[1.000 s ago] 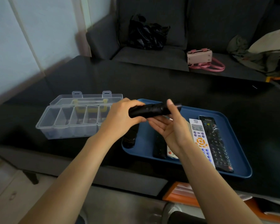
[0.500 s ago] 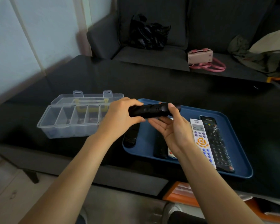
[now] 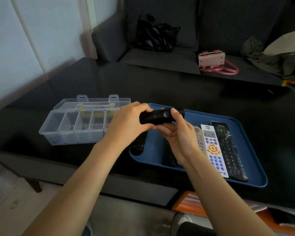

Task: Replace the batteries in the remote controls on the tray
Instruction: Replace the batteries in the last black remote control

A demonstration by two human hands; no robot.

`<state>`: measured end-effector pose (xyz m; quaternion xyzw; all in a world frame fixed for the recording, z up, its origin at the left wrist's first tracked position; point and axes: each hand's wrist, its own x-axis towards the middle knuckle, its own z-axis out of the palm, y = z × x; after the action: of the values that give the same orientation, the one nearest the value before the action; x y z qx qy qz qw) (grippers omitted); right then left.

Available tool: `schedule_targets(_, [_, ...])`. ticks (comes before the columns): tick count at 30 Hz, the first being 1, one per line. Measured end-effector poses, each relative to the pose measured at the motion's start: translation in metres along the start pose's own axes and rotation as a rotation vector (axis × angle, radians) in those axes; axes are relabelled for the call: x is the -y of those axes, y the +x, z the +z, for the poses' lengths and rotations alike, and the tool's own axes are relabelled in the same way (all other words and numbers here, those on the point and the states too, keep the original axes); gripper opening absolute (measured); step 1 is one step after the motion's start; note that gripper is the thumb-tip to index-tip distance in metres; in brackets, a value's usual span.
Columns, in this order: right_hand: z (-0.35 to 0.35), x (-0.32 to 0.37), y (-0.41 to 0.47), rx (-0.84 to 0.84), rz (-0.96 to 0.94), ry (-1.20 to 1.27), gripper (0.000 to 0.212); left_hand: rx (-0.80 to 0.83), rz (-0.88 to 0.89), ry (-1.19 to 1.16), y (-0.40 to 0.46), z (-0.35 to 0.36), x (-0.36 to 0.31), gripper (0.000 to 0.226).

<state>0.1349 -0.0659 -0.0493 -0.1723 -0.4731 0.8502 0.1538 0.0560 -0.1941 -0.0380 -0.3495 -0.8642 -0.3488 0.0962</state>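
Both hands clamp one black remote (image 3: 157, 116) above the blue tray (image 3: 255, 176): left hand (image 3: 128, 121) wraps its end, right hand (image 3: 179, 140) cradles it, thumb on top. White remote (image 3: 214, 150) and long black remote (image 3: 228, 150) lie in the tray. Clear organizer box (image 3: 71, 126) sits open, just left. Grip unchanged since earlier; bare table (image 3: 177, 86) beyond.

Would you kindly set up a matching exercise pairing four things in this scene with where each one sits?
Things:
1. small black remote
2. white remote with orange buttons
3. clear plastic organiser box
4. pink handbag

Places:
A. on the sofa
B. lying on the blue tray
C. on the table, left of the tray
D. held in both hands above the tray

Pairs: 1-D, 2-B, 3-C, 4-A
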Motion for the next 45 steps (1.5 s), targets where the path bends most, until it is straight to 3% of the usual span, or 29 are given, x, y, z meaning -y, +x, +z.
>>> schedule_targets(5, [-0.001,-0.001,0.001,0.002,-0.013,0.032,0.029,-0.039,0.003,0.01,0.0,0.001,-0.003,0.042])
schedule_targets(9, [-0.002,0.001,0.002,-0.022,0.029,0.06,0.016,-0.063,-0.035,-0.01,-0.002,0.004,-0.005,0.046])
schedule_targets(15, [0.0,-0.001,0.004,-0.053,-0.012,-0.076,0.007,0.046,-0.254,0.0,-0.009,0.015,-0.019,0.059])
schedule_targets(25, [-0.01,0.007,0.006,-0.099,-0.071,-0.138,0.013,-0.053,-0.234,-0.176,-0.004,0.019,-0.017,0.055])
schedule_targets(32, [-0.014,0.001,0.0,-0.095,-0.017,-0.093,0.017,-0.042,-0.273,-0.217,-0.004,0.021,-0.014,0.07])
schedule_targets(38, [-0.011,0.006,-0.004,0.119,0.103,-0.141,0.022,-0.117,-0.204,-0.497,0.012,0.012,-0.002,0.061])
schedule_targets(41, [-0.01,0.008,-0.005,0.176,0.126,-0.132,0.044,-0.047,-0.155,-0.474,0.01,0.015,0.003,0.059])
schedule_targets(45, [-0.012,0.011,0.0,0.055,0.068,-0.2,0.044,-0.009,-0.136,-0.312,0.006,0.019,0.011,0.059])
